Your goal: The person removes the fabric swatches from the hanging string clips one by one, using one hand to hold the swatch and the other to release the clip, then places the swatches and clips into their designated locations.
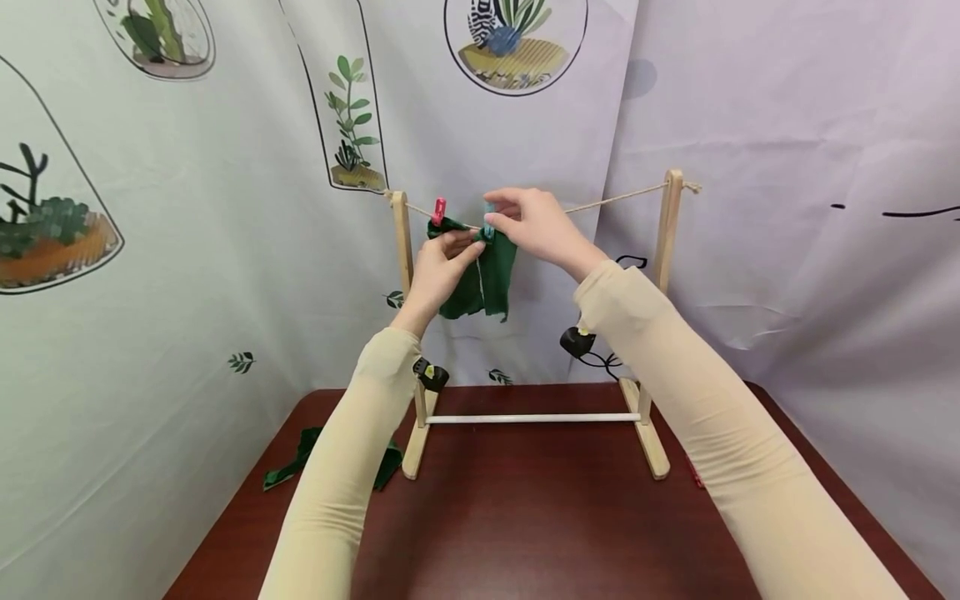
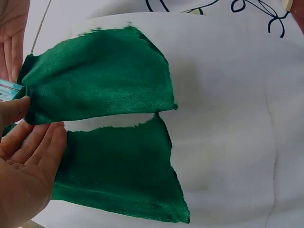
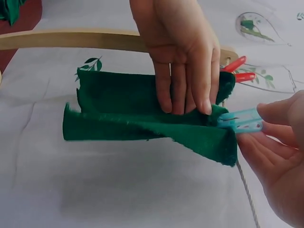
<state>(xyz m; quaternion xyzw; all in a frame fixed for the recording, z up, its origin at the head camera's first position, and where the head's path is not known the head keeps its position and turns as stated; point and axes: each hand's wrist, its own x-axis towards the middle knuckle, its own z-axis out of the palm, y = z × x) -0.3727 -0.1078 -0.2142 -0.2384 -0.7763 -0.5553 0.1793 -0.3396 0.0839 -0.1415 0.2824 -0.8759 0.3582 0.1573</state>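
A small green cloth garment (image 1: 497, 271) with two leg-like halves hangs at the rope (image 1: 615, 199). My left hand (image 1: 438, 273) pinches its top edge, fingers behind the cloth and thumb in front. With thumb and fingers, my right hand (image 1: 538, 223) pinches a light blue clothespin (image 3: 240, 119), whose jaws sit over the garment's top edge at the rope. A red clothespin (image 1: 439, 211) grips the garment's other top corner, left of my left hand. In the left wrist view the green cloth (image 2: 102, 73) spreads in two panels.
A wooden stand with a left post (image 1: 402, 237), right post (image 1: 667, 233) and white crossbar (image 1: 532, 418) stands on the dark red table (image 1: 525, 508). More green cloth (image 1: 288, 473) lies left, partly behind my sleeve. A red item (image 1: 695, 472) lies right. A patterned curtain hangs behind.
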